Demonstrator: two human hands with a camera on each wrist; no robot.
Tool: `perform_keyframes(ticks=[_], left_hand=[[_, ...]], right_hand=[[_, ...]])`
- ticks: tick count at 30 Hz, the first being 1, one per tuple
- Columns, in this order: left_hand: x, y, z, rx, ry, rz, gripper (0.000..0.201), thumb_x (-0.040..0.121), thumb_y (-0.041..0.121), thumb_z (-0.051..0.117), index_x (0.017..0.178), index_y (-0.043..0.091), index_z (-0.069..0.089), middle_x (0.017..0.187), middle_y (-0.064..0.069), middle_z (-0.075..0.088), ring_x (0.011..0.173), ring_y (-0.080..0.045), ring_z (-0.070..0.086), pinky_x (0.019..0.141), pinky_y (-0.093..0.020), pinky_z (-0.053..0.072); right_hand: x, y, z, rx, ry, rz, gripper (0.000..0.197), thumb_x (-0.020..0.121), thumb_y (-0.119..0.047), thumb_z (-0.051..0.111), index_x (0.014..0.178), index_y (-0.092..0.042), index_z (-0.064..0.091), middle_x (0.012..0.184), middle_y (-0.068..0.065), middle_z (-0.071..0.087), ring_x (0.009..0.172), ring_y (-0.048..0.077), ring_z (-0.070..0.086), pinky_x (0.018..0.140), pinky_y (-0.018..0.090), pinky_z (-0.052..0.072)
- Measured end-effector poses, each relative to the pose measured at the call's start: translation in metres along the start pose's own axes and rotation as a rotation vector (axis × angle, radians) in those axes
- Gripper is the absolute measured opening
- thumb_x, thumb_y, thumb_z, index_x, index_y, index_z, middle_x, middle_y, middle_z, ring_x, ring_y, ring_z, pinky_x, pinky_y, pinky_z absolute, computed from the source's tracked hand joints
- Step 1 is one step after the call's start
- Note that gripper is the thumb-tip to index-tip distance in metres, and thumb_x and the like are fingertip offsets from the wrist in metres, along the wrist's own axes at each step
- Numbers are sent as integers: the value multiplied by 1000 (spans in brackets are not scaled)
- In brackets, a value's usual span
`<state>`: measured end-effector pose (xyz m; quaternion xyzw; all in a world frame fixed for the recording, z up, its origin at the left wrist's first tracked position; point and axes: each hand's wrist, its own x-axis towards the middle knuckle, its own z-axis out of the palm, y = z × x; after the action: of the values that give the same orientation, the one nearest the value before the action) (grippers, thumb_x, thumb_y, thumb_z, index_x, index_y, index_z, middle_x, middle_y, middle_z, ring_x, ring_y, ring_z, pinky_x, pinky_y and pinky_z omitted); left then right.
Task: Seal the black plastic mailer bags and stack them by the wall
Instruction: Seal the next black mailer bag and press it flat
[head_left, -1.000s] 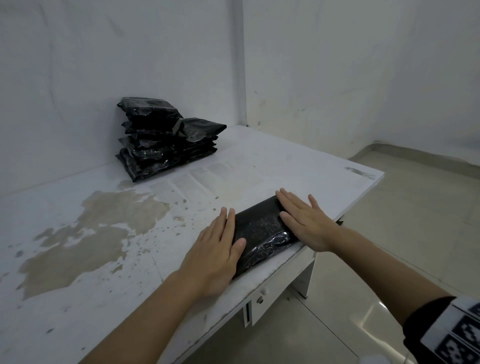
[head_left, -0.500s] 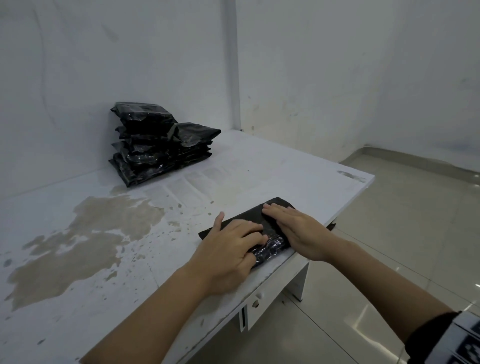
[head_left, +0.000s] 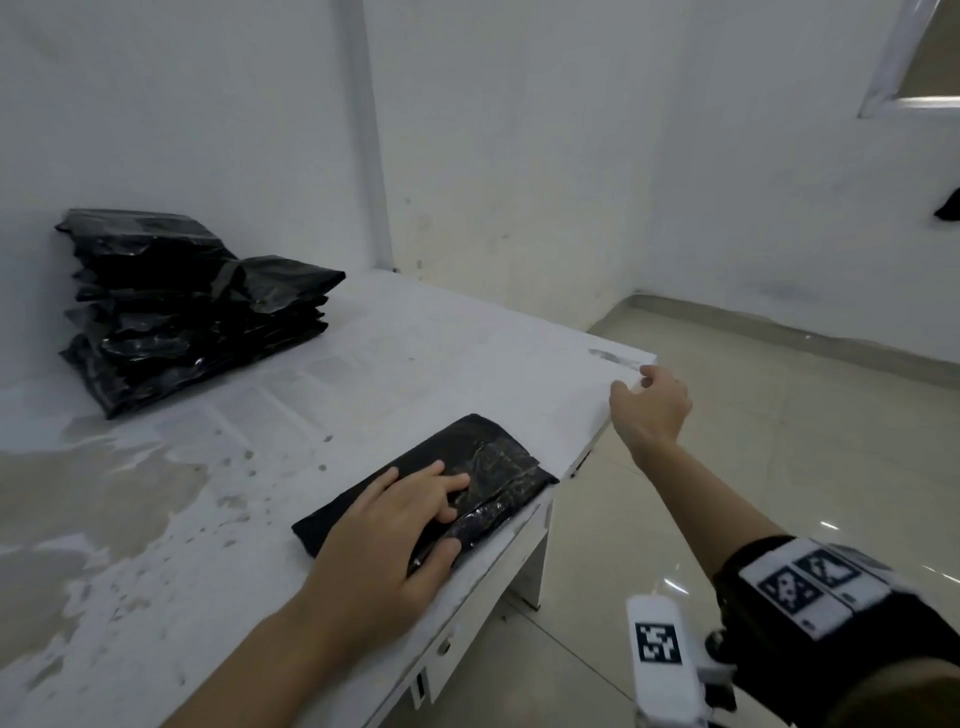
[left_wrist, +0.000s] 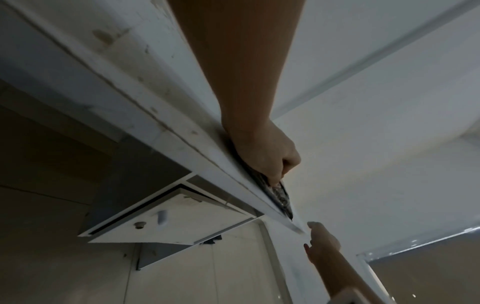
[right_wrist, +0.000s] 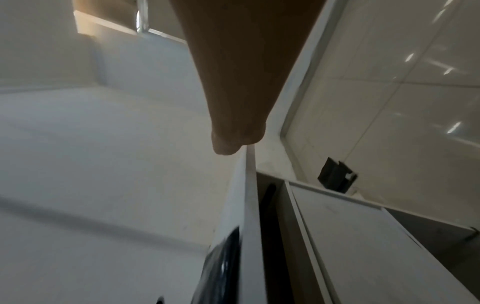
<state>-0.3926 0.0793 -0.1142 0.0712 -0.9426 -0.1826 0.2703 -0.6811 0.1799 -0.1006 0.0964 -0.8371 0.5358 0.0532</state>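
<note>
At the near table edge (head_left: 524, 525), one black mailer bag (head_left: 483, 462) lay flat, the left hand (head_left: 395, 525) pressing it, fingers loosely bent, thumb tucked against its near side. It overhung slightly (a careless slide could have tipped it floorward). Farther right, the right hand (head_left: 652, 410) hovered loose-fingered, holding nothing. Against the wall stood the stack (head_left: 187, 306), uneven; another bag might have toppled it.
</note>
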Motion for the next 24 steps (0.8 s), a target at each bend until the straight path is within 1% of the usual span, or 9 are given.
perform_keyframes(ticks=[2, 4, 7, 10, 13, 15, 19, 22, 24], left_hand=[[-1, 0, 3, 0, 44, 12, 21, 85, 38, 48, 105, 42, 44, 115, 24, 60, 132, 11, 34, 113, -18, 18], [0, -1, 4, 9, 63, 37, 13, 84, 35, 50, 93, 38, 42, 123, 26, 57, 131, 8, 37, 112, -22, 22], [1, -2, 5, 2, 87, 64, 8, 83, 33, 51, 88, 33, 44, 125, 26, 56, 131, 6, 39, 111, -23, 24], [2, -1, 5, -3, 95, 69, 8, 83, 32, 51, 87, 32, 44, 125, 25, 57, 131, 4, 40, 111, -24, 24], [1, -2, 4, 5, 82, 73, 8, 83, 32, 51, 88, 32, 45, 126, 26, 56, 131, 4, 40, 111, -24, 25], [1, -2, 4, 13, 78, 74, 8, 83, 32, 51, 89, 32, 44, 126, 26, 55, 131, 4, 40, 110, -25, 25], [1, -1, 3, 18, 67, 64, 10, 83, 32, 51, 89, 34, 43, 127, 27, 55, 132, 5, 39, 110, -25, 25], [0, -1, 3, 18, 64, 61, 11, 83, 32, 51, 90, 33, 43, 127, 27, 55, 132, 4, 39, 110, -26, 25], [0, -1, 3, 17, 63, 60, 12, 83, 32, 50, 91, 34, 43, 127, 27, 55, 132, 4, 39, 110, -26, 26]], right_hand=[[17, -2, -1, -129, -130, 18, 61, 90, -31, 58, 143, -11, 36, 141, 17, 33, 134, 32, 22, 105, 41, 30], [29, -4, 2, -228, -237, 6, 71, 89, -44, 58, 147, -18, 28, 144, 17, 24, 137, 32, 14, 106, 43, 29], [41, -2, 10, -311, -288, -8, 66, 86, -49, 59, 141, -21, 38, 140, 14, 21, 135, 29, 11, 104, 42, 33], [46, 2, 15, -283, -226, 4, 51, 86, -44, 60, 129, -19, 51, 136, 13, 26, 132, 27, 16, 100, 38, 37], [47, 6, 16, -194, -185, 6, 38, 88, -37, 61, 120, -17, 60, 135, 13, 30, 133, 27, 21, 98, 35, 37], [47, 10, 15, -116, -151, 5, 29, 90, -30, 60, 114, -16, 64, 133, 13, 34, 130, 28, 32, 99, 34, 38], [52, 13, 14, -30, -62, 24, 23, 88, -16, 60, 108, -6, 67, 125, 15, 51, 109, 28, 55, 93, 35, 48], [57, 10, 9, 11, -27, 103, 19, 85, -5, 60, 102, 1, 67, 111, 12, 63, 89, 20, 56, 77, 27, 48], [59, 8, 6, 30, -5, 146, 17, 82, 0, 62, 97, 0, 69, 105, 11, 65, 84, 20, 55, 71, 25, 46]])
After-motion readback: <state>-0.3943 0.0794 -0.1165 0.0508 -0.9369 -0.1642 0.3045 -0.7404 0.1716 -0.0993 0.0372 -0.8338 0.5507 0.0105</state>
